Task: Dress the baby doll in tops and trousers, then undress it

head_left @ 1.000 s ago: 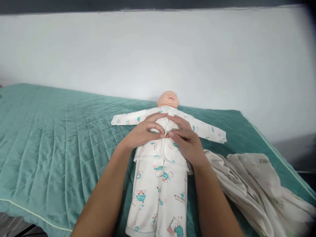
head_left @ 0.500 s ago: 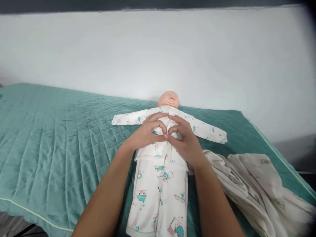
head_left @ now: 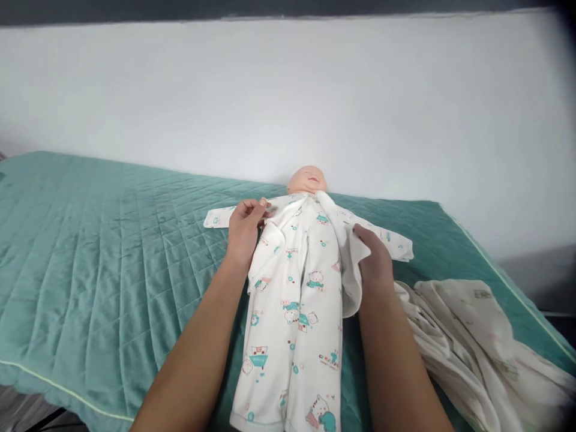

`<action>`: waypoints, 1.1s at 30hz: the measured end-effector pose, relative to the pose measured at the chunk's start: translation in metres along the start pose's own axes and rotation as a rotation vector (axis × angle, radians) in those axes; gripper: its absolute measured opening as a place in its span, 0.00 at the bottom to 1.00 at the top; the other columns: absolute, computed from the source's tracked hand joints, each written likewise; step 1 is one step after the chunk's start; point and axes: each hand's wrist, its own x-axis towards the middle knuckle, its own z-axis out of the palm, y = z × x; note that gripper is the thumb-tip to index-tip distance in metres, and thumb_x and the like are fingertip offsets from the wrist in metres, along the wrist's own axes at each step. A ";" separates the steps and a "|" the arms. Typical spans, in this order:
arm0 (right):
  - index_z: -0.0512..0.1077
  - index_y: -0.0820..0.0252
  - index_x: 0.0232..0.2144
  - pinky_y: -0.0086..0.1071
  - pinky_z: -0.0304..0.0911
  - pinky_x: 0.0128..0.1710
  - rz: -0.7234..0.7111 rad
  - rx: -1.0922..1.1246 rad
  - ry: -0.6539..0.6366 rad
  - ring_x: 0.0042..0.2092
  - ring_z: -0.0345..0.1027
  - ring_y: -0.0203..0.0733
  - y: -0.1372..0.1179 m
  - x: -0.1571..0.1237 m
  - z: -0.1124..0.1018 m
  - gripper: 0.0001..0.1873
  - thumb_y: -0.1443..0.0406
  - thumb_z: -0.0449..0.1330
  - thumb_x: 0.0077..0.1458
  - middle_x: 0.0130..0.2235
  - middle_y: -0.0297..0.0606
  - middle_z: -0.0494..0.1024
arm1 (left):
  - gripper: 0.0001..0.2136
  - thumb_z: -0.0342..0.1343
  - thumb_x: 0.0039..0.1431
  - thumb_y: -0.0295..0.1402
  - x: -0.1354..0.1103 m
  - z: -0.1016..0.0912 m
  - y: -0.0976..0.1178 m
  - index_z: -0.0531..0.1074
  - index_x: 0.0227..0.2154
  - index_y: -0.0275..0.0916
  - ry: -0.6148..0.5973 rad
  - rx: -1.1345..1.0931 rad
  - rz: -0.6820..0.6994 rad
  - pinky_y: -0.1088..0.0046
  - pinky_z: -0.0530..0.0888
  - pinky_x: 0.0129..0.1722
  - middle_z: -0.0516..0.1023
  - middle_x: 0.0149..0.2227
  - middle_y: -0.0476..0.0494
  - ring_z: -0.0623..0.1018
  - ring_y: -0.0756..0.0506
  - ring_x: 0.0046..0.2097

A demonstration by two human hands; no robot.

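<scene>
A baby doll (head_left: 307,179) lies on its back on a green quilted mattress (head_left: 99,252), dressed in white printed clothes. Its jacket (head_left: 288,228) is spread apart at the front, showing a printed one-piece (head_left: 294,300) underneath. My left hand (head_left: 245,231) pinches the jacket's left flap near the doll's shoulder. My right hand (head_left: 373,261) grips the right flap, which is folded back over its fingers. Both sleeves lie stretched out to the sides.
A crumpled cream cloth (head_left: 468,342) lies on the mattress at the right, close to my right forearm. A white wall (head_left: 288,96) runs directly behind the doll's head. The mattress edge (head_left: 67,393) with pale piping runs along the near left.
Both hands were together at the middle of the doll's chest. They have moved apart sideways, pulling the two jacket flaps open and baring the one-piece beneath.
</scene>
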 end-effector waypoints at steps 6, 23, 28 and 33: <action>0.75 0.53 0.40 0.34 0.63 0.37 -0.060 -0.206 -0.070 0.35 0.66 0.39 -0.004 -0.011 0.015 0.21 0.54 0.71 0.44 0.42 0.34 0.77 | 0.12 0.65 0.54 0.37 -0.007 0.005 0.005 0.71 0.40 0.42 -0.191 0.364 0.188 0.69 0.70 0.47 0.75 0.43 0.46 0.73 0.47 0.45; 0.68 0.56 0.26 0.30 0.56 0.23 0.158 -0.008 0.332 0.24 0.56 0.34 0.006 0.028 -0.019 0.09 0.63 0.65 0.42 0.22 0.26 0.65 | 0.05 0.57 0.56 0.26 0.036 -0.060 -0.029 0.69 0.35 0.41 0.389 0.598 0.049 0.65 0.69 0.45 0.73 0.37 0.45 0.73 0.43 0.41; 0.73 0.59 0.41 0.41 0.67 0.45 -0.036 -0.323 0.244 0.39 0.69 0.43 0.016 0.031 -0.016 0.21 0.56 0.66 0.45 0.39 0.37 0.76 | 0.13 0.51 0.60 0.24 0.031 -0.046 -0.026 0.72 0.46 0.40 0.323 0.988 0.371 0.54 0.65 0.59 0.74 0.51 0.37 0.68 0.35 0.59; 0.71 0.62 0.52 0.47 0.58 0.60 -0.211 -0.584 0.082 0.56 0.66 0.52 0.021 0.025 -0.004 0.31 0.54 0.65 0.47 0.55 0.50 0.72 | 0.15 0.50 0.67 0.34 0.033 -0.022 -0.027 0.72 0.54 0.42 -0.118 1.073 0.499 0.56 0.63 0.65 0.75 0.58 0.42 0.64 0.38 0.66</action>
